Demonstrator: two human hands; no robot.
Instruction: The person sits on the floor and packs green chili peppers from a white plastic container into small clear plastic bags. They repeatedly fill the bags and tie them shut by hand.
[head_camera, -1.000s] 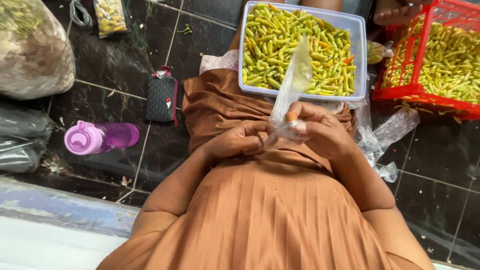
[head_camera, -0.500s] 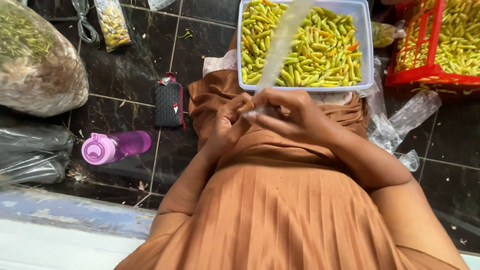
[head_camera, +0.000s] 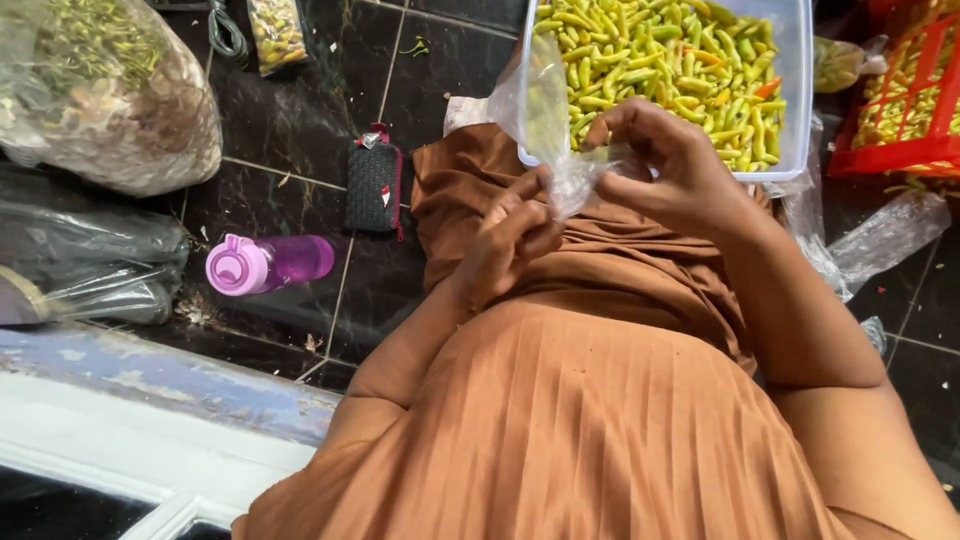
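Observation:
Both my hands hold a small clear plastic bag over my lap, in brown pleated cloth. My left hand pinches the bag's lower end with its fingertips. My right hand grips the same bag from the right, fingers curled around it. The bag stands upright and looks empty. Just beyond my hands a clear plastic tub rests on my knees, filled with several green and yellow chillies.
A red crate of chillies sits at the right. A purple bottle and a small black pouch lie on the dark tiled floor to my left. Large plastic sacks fill the upper left. Loose clear bags lie at the right.
The view has tilted and the hands sit higher, closer to the tub. The bag, earlier stretched long and upright, is now gathered shorter between both hands.

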